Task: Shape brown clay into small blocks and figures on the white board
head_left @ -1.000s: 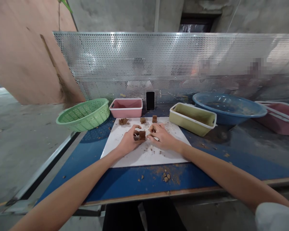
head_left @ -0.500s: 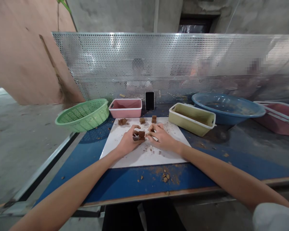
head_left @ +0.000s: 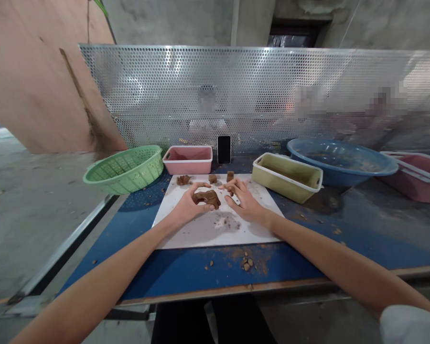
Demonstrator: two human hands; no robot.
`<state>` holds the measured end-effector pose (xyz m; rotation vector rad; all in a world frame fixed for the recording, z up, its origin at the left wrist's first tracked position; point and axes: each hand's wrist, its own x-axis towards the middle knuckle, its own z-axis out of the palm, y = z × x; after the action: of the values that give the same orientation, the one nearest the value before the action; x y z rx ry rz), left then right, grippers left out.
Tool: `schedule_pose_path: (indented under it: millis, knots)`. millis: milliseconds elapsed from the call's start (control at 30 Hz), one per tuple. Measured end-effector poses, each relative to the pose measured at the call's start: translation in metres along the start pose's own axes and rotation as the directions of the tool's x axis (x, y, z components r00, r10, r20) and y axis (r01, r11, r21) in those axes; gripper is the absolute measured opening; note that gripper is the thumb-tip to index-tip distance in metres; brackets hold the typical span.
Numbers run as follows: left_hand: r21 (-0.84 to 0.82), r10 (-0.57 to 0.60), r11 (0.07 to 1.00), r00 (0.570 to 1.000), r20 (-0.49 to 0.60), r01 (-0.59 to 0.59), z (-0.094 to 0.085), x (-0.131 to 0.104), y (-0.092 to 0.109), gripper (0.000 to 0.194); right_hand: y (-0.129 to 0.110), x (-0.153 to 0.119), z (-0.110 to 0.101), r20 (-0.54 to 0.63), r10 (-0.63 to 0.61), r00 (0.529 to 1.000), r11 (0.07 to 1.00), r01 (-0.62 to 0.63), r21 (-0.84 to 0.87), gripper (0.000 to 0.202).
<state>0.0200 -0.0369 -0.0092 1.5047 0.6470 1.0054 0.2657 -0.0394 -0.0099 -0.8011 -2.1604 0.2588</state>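
Held brown clay piece (head_left: 210, 196) clamped in left hand (head_left: 187, 207), long axis toward nearby right hand (head_left: 248, 207) with thumb and fingers apart.

Three brown lumps (head_left: 212, 178) block the board's (head_left: 197, 235) far edge.

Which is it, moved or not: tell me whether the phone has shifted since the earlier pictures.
No. The phone stands just right of the neighboring pink basket, with the same narrow gap as before.

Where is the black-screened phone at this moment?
In the head view, the phone stands upright near the middle, against the perforated metal panel, just right of the pink basket.
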Motion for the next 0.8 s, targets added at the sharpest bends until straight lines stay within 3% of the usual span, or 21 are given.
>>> schedule_pose_path:
  millis: [200, 300, 400, 567, 800]
  knots:
    - [0.029, 0.027, 0.999, 0.996, 0.086, -0.03, -0.005, 0.0, -0.004, 0.07, 0.001, 0.003, 0.002, -0.038, 0.017, 0.999, 0.982, -0.01, 0.19, 0.024]
    - [-0.003, 0.009, 1.0, 0.991, 0.131, -0.009, -0.006, -0.001, -0.003, 0.071, 0.003, 0.006, 0.003, -0.02, 0.088, 0.996, 0.952, -0.078, 0.296, 0.028]
    - [-0.048, -0.036, 0.998, 0.983, 0.181, 0.046, -0.007, -0.001, 0.002, 0.078, 0.005, 0.008, 0.002, 0.062, 0.169, 0.984, 0.879, -0.178, 0.442, 0.038]
    - [-0.101, -0.106, 0.985, 0.955, 0.276, 0.138, -0.002, -0.005, 0.014, 0.088, 0.006, 0.008, 0.004, 0.253, 0.176, 0.951, 0.76, -0.295, 0.579, 0.048]
    - [-0.072, -0.148, 0.982, 0.946, 0.29, 0.175, 0.0, -0.007, 0.017, 0.094, 0.001, 0.008, 0.006, 0.359, 0.153, 0.921, 0.737, -0.348, 0.579, 0.058]
